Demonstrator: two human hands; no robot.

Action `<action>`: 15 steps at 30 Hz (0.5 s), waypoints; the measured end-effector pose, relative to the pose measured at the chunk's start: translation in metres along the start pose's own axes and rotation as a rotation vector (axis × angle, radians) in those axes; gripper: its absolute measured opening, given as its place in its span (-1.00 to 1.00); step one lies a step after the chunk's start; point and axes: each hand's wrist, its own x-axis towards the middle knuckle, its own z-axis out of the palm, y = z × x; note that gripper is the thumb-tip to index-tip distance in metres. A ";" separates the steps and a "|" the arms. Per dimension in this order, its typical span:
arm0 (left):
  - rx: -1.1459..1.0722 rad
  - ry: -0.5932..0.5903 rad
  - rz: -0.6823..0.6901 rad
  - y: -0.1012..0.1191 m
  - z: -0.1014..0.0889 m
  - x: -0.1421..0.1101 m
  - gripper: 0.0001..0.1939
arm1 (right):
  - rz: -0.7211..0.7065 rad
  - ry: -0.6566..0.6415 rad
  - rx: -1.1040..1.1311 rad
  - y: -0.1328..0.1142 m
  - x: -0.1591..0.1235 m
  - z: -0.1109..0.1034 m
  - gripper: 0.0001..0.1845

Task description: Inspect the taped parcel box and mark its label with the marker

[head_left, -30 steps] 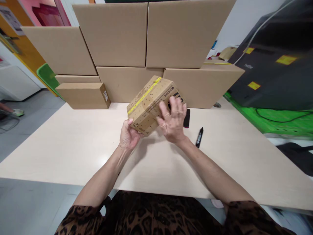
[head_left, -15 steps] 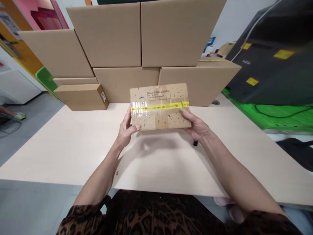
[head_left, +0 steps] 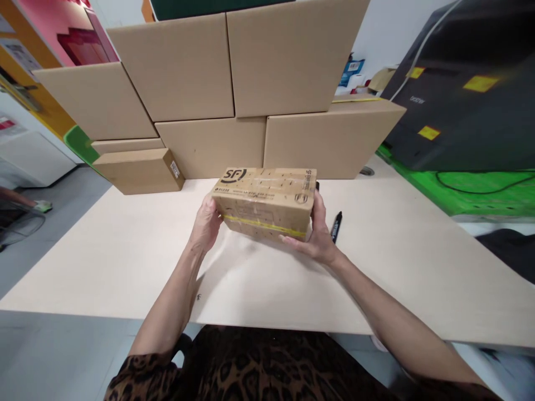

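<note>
the sf express carton [head_left: 267, 186] is held above the surface [head_left: 134, 256], to the left of the black marker pen [head_left: 336, 225]. its far end from the pen is clasped in the left grip [head_left: 205, 224], its near end in the right grip [head_left: 321, 236]. since half a second earlier, the carton has been tilted, its logo face exposed, and more of the pen revealed.

Your left hand [head_left: 206, 225] grips just left of the frame's centre, your right hand [head_left: 320, 239] just right of it, thumb [head_left: 295, 244] pointing left; your left forearm [head_left: 169, 301] and right forearm [head_left: 388, 309] slant inward from the bottom
</note>
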 end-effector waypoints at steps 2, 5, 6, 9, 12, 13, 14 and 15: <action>-0.019 0.073 -0.049 -0.001 -0.001 0.000 -0.43 | -0.216 0.014 -0.170 0.006 -0.002 -0.002 0.44; -0.028 0.160 -0.077 -0.002 -0.002 0.000 -0.54 | -0.387 0.000 -0.278 0.011 -0.002 -0.004 0.50; -0.020 0.168 -0.075 -0.002 -0.002 0.001 -0.55 | -0.400 -0.002 -0.297 0.012 -0.002 -0.005 0.50; 0.073 0.139 -0.016 -0.004 0.000 0.002 -0.58 | -0.378 0.021 -0.355 0.013 -0.004 -0.005 0.50; 0.318 0.127 0.170 -0.009 0.002 0.001 -0.47 | -0.361 0.054 -0.399 0.013 -0.007 -0.002 0.45; 0.426 0.126 0.248 -0.011 0.003 0.001 -0.42 | -0.359 0.062 -0.411 0.013 -0.008 -0.001 0.43; 0.541 0.118 0.316 -0.013 0.005 0.000 -0.38 | -0.359 0.069 -0.423 0.013 -0.008 0.000 0.42; 0.657 0.092 0.374 -0.014 0.007 -0.002 -0.32 | -0.363 0.076 -0.438 0.013 -0.008 0.002 0.40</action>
